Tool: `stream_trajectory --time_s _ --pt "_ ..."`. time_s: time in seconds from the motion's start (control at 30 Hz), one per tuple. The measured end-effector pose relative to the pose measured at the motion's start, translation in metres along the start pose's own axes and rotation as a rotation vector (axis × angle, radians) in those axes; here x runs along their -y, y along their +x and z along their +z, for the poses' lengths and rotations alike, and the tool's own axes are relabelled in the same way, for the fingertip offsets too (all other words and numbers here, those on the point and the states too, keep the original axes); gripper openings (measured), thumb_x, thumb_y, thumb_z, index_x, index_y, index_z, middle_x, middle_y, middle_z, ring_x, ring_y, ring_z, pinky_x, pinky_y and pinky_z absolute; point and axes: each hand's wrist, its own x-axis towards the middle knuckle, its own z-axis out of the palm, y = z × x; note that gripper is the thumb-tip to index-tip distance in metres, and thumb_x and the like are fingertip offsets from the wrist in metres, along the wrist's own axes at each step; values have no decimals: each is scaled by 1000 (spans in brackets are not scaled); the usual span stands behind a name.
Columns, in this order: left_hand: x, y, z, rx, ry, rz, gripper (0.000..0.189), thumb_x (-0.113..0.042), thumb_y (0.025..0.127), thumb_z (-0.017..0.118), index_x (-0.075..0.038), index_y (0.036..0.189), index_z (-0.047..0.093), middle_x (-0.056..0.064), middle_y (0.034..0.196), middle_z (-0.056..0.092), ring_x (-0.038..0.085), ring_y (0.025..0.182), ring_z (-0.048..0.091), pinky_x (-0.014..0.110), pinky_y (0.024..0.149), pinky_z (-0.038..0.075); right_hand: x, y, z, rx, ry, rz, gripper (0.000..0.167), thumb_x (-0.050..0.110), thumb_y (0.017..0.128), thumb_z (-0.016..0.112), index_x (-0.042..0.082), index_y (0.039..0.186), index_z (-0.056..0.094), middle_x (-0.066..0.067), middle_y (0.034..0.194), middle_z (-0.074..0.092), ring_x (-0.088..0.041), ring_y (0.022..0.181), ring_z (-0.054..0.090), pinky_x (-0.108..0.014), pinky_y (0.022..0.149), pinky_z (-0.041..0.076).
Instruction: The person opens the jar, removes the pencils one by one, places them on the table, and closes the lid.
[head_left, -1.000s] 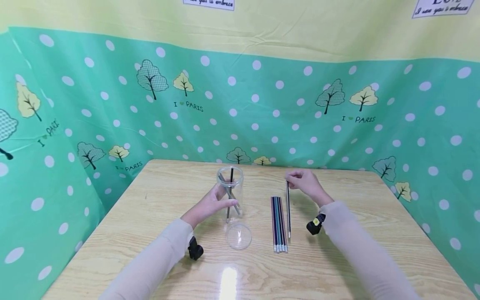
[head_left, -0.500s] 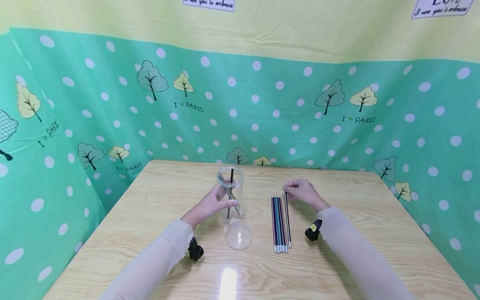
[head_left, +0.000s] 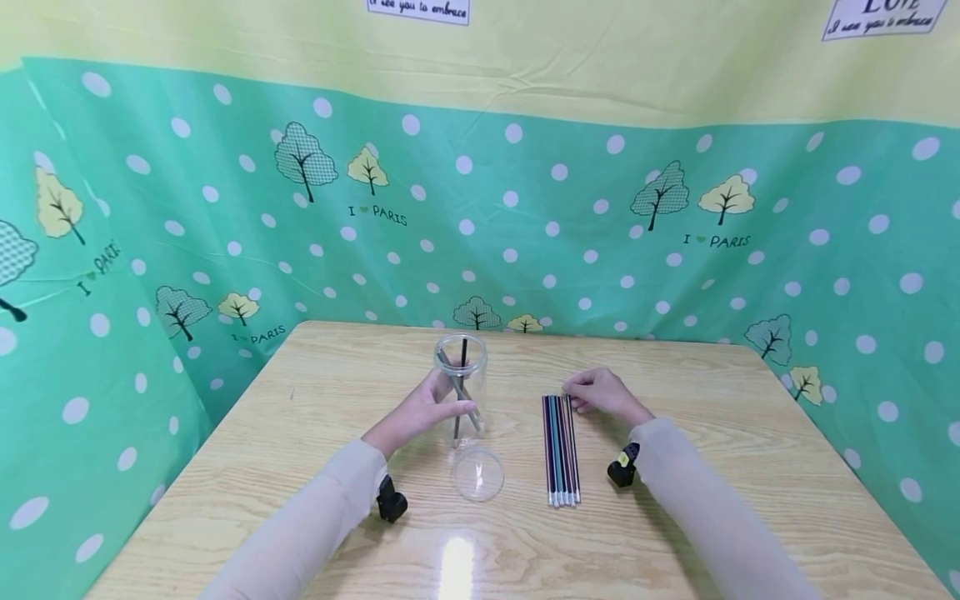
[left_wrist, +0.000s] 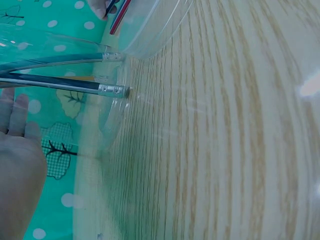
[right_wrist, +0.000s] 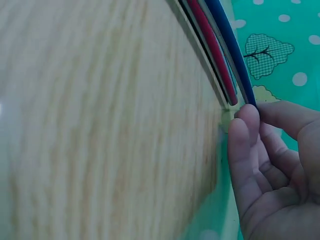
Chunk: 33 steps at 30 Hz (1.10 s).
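My left hand [head_left: 420, 414] holds a clear plastic jar [head_left: 482, 379], thumb in front and fingers behind it. Inside the jar, dark pencils [left_wrist: 62, 84] lean across each other, their silver eraser ends at the bottom. To the right, a row of several striped pencils [head_left: 557, 450] lies side by side, eraser ends toward me. My right hand [head_left: 606, 393] is at the row's far right end. There, in the right wrist view, thumb and forefinger pinch the tip of a dark blue pencil [right_wrist: 231, 47], beside a red-striped one [right_wrist: 212, 42].
A clear round lid [head_left: 477, 475] lies on the wooden table [head_left: 360, 550] in front of the jar. Behind the table's far edge hangs a green and yellow printed cloth [head_left: 517, 192]. Each wrist wears a small black camera [head_left: 392, 500].
My right hand has come toward me and slightly left, bringing its pencil from apart on the right to against the row. The left hand and jar have stayed put.
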Motion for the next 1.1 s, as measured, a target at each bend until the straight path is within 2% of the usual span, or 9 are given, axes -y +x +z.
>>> stream_trajectory --time_s 0.3,0.53,0.8,1.1 --pt "0 1 0 -5 -4 3 77 -22 92 74 -25 155 31 1 161 30 25 150 20 53 120 13 -2 3 2 12 -53 23 25 14 96 68 -7 108 71 -10 85 70 -14 70 66 -28 67 60" --pt "1 0 -1 6 -5 7 79 -28 91 76 -27 155 31 2 162 29 25 150 18 55 120 11 3 1 4 20 -90 25 21 12 95 68 -6 104 72 -9 85 70 -14 70 66 -28 67 60" --pt "1 1 0 6 -16 23 78 -25 91 76 -23 155 31 -1 161 31 23 150 19 54 120 11 3 3 5 30 -114 28 21 13 95 67 -5 104 72 -10 88 69 -15 71 66 -27 67 60" --pt "0 -1 0 -6 0 -11 80 -30 89 77 -29 155 31 2 162 29 25 150 19 51 120 13 1 3 5 26 -108 34 20 13 96 67 -5 105 72 -10 88 70 -15 72 66 -27 66 60"
